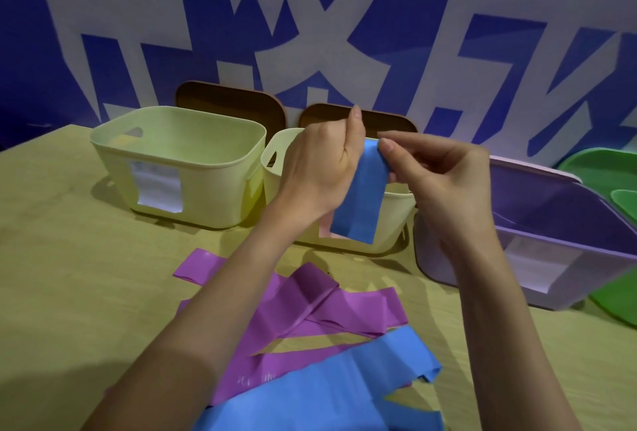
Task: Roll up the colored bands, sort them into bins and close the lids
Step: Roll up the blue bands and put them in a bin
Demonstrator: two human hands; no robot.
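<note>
Blue, thin and limp: the blue band (358,196) hangs flat in the air in front of the middle bin (396,217), well above the worktop (69,275). Its long axis runs near vertical, tilted slightly left toward the bottom. The top edge sits between the two hands; the free end dangles below them, touching nothing.

Left hand (320,168) grips the band's upper left edge, thumb pointing up. Right hand (444,182) pinches the upper right corner between thumb and fingertip, other fingers curled loosely. Both hands are at the top end, so rolling would likely run downward from there (judgement only; no roll visible yet).

Band surface is smooth, one lengthwise crease, doubled flat.

Below the arms, on the worktop: purple bands (310,306) lie crossed, and more blue bands (344,389) lie nearest the camera, all unrolled.

Left bin (179,161), pale yellow-green, open. Purple bin (551,241) at right, open. Two brown lids (227,99) lean against the wall behind the bins. Green trays (603,168) at far right.
</note>
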